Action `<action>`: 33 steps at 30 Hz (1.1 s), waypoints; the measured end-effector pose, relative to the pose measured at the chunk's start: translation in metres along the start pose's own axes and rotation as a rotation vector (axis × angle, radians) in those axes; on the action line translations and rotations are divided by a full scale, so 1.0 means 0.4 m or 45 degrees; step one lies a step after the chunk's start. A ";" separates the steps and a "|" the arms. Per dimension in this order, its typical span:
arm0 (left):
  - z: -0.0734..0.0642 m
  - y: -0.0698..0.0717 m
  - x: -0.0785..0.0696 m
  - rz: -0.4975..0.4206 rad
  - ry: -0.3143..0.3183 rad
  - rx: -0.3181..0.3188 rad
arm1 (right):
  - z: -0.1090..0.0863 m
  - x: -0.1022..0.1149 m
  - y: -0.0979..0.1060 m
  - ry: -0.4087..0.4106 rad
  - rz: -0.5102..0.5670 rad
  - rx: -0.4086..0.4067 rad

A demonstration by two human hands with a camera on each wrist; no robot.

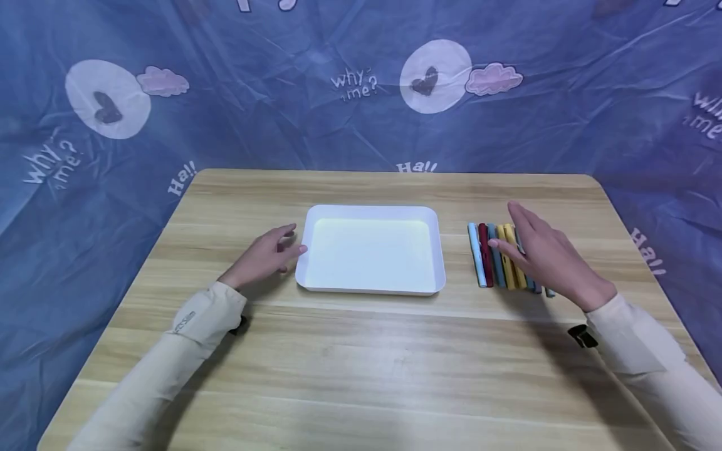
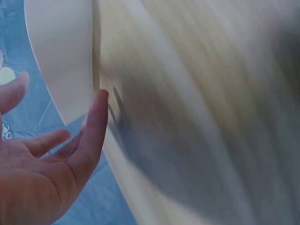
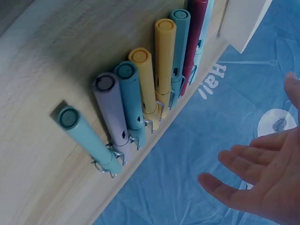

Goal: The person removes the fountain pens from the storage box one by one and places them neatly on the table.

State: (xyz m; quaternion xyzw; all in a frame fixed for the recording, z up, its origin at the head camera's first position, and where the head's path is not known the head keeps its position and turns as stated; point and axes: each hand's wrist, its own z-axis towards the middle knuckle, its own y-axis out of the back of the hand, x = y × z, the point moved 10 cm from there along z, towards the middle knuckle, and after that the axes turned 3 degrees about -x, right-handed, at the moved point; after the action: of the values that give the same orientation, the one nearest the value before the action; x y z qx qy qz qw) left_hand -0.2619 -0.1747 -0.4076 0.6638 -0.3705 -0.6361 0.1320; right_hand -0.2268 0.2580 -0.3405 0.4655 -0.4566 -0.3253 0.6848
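A white rectangular tray point(image 1: 369, 250) lies on the table. My left hand point(image 1: 262, 255) is at its left side, with fingers spread and the thumb tip right at the rim. To the right of the tray, several capped pens with metal clips lie side by side in a row. Among them are a light blue pen point(image 1: 477, 255), a dark red pen point(image 1: 485, 255), yellow pens point(image 3: 165, 56), a lavender pen point(image 3: 110, 105) and a pale teal pen point(image 3: 89, 138) lying at a slant. Over the row hovers my right hand point(image 1: 549, 257), fingers extended, holding nothing and partly hiding the right-hand pens.
The wooden table point(image 1: 361, 363) has rounded back corners. Behind it and at both sides hangs a blue printed cloth point(image 1: 271, 94). Dark bands point(image 1: 583, 336) show at the sleeve cuffs.
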 end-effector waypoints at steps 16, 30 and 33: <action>0.018 -0.064 0.029 -0.556 0.122 0.065 | 0.028 -0.021 0.001 -0.179 0.060 -0.067; 0.015 -0.065 0.043 -0.584 0.164 0.047 | 0.065 -0.036 -0.078 -0.310 0.089 0.206; 0.015 -0.068 0.045 -0.582 0.171 0.050 | 0.067 -0.042 -0.098 -0.331 0.081 0.264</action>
State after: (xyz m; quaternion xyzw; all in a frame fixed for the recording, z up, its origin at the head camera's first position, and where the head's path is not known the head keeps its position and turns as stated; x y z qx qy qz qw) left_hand -0.2603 -0.1661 -0.4395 0.7737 -0.2133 -0.5966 -0.0043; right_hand -0.2587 0.2494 -0.3786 0.4732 -0.5869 -0.3121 0.5782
